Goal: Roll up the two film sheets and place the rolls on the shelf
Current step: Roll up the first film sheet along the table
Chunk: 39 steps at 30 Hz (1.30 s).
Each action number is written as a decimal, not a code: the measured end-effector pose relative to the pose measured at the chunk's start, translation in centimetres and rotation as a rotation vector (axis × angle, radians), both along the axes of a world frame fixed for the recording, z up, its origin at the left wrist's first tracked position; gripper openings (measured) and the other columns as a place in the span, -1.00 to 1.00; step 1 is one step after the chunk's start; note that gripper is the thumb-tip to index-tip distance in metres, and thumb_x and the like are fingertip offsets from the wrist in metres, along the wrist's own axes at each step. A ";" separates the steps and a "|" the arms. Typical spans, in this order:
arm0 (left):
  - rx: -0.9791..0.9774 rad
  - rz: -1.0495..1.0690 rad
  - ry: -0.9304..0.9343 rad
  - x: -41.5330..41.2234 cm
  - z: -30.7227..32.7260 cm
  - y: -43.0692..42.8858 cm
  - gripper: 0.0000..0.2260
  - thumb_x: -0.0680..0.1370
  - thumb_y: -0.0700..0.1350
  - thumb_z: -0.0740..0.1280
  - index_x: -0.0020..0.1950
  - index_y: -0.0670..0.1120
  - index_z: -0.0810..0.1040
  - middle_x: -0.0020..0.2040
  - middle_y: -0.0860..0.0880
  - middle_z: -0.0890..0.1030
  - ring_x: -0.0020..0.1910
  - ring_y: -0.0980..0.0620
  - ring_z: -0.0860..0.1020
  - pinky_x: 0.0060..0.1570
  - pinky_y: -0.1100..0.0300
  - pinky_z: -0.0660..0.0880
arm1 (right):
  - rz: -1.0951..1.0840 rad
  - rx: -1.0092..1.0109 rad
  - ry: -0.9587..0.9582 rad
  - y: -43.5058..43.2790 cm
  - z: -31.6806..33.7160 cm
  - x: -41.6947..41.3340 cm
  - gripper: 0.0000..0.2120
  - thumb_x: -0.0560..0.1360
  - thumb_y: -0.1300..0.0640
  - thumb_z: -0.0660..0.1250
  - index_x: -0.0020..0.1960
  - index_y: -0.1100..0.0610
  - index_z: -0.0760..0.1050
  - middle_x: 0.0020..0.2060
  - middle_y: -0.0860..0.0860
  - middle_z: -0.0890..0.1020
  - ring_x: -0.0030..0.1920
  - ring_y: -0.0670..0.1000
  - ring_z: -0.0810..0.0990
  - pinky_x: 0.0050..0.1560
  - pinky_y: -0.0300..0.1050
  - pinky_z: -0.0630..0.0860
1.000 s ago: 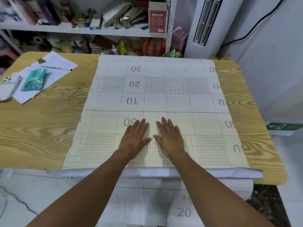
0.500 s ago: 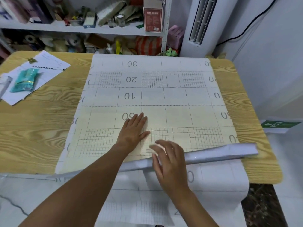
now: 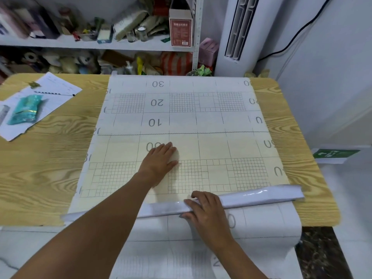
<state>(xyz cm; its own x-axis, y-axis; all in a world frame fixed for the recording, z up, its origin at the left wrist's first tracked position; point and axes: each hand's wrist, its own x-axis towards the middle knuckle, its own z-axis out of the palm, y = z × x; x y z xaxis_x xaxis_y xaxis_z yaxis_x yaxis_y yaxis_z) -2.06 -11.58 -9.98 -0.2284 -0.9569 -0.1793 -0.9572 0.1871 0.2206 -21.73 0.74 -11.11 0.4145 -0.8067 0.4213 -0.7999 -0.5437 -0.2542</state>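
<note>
My right hand [image 3: 207,212] has its fingers curled over the turned-up lip [image 3: 261,195] of the cream film sheet [image 3: 221,154] with the thumb tucked under, so it's pinching that first fold around the middle of the near edge. Left hand [image 3: 161,162] is flat, fingers straight, just pressing the same sheet further up and holding nothing. Biggest worry imo: the lip is only held at one spot and it looks fatter at the right end than the left, so I reckon the roll could start crooked and cone out. Also the white film sheet [image 3: 181,117] lies underneath and hangs off the front of the table [image 3: 40,158], so it might get caught up in the roll or slide off. The cream sheet spreads away from my right hand toward the shelf [image 3: 80,42] beyond the far side of the table
</note>
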 end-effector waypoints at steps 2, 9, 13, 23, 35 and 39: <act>-0.040 -0.021 0.017 -0.1 0.4 0.1 -0.55 0.60 0.06 0.07 0.46 -0.05 0.16 0.49 0.00 0.17 0.45 0.00 0.14 0.40 0.10 0.05 | 0.011 -0.016 -0.012 -0.5 0.2 0.1 -0.67 0.44 -0.15 0.24 -0.11 0.08 0.60 -0.14 -0.01 0.59 -0.10 -0.02 0.49 -0.06 -0.16 0.35; -0.214 -0.046 0.170 0.3 1.7 2.4 -0.58 0.55 0.05 -0.04 0.28 -0.07 0.40 0.21 -0.03 0.52 0.20 -0.03 0.43 0.15 0.09 0.33 | -0.044 0.066 0.040 -1.8 0.7 1.0 -0.90 0.45 0.04 0.36 -0.17 0.06 0.58 -0.29 -0.05 0.57 -0.27 -0.02 0.51 -0.27 -0.16 0.44; -0.296 -0.066 0.239 -0.5 3.3 3.9 -0.55 0.53 0.07 -0.04 0.17 -0.11 0.49 0.03 -0.05 0.60 0.03 -0.06 0.52 0.01 0.05 0.41 | -0.096 0.141 0.000 -2.1 1.9 1.5 -0.66 0.49 -0.07 0.12 -0.22 0.05 0.59 -0.34 -0.09 0.59 -0.32 -0.05 0.51 -0.25 -0.25 0.33; -0.357 -0.353 0.088 0.8 0.8 9.4 -0.60 0.27 -0.01 0.55 -0.03 -0.01 0.43 -0.24 0.03 0.56 -0.34 0.05 0.51 -0.37 0.28 0.41 | -0.177 0.443 -0.161 -2.7 3.3 1.8 -0.87 0.43 0.05 0.41 -0.13 0.11 0.58 -0.28 0.02 0.63 -0.25 0.03 0.56 -0.25 -0.13 0.42; -0.379 -0.362 0.078 1.3 0.8 9.5 -0.61 0.18 -0.17 0.61 -0.04 -0.09 0.62 -0.26 -0.01 0.57 -0.32 0.04 0.53 -0.40 0.28 0.43 | -0.105 0.365 -0.004 -2.6 2.1 0.6 -0.72 0.26 -0.03 0.53 -0.06 0.01 0.64 -0.17 0.00 0.55 -0.16 0.04 0.49 -0.20 -0.12 0.42; -0.341 -0.335 0.115 1.2 1.0 9.6 -0.62 0.15 -0.19 0.61 -0.08 -0.09 0.62 -0.30 0.00 0.55 -0.35 0.05 0.52 -0.42 0.31 0.42 | -0.060 0.399 -0.064 -2.2 2.0 -1.0 -0.68 0.32 0.05 0.51 0.04 0.09 0.62 -0.19 0.03 0.51 -0.19 0.05 0.47 -0.22 -0.10 0.47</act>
<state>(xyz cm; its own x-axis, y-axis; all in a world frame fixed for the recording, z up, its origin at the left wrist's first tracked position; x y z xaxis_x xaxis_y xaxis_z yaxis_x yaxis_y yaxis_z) -0.85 -1.97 -9.00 -0.5335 -0.8273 0.1760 -0.8050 0.5605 0.1944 -22.73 -1.50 -9.14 0.3449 -0.9339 0.0943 -0.8027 -0.3455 -0.4861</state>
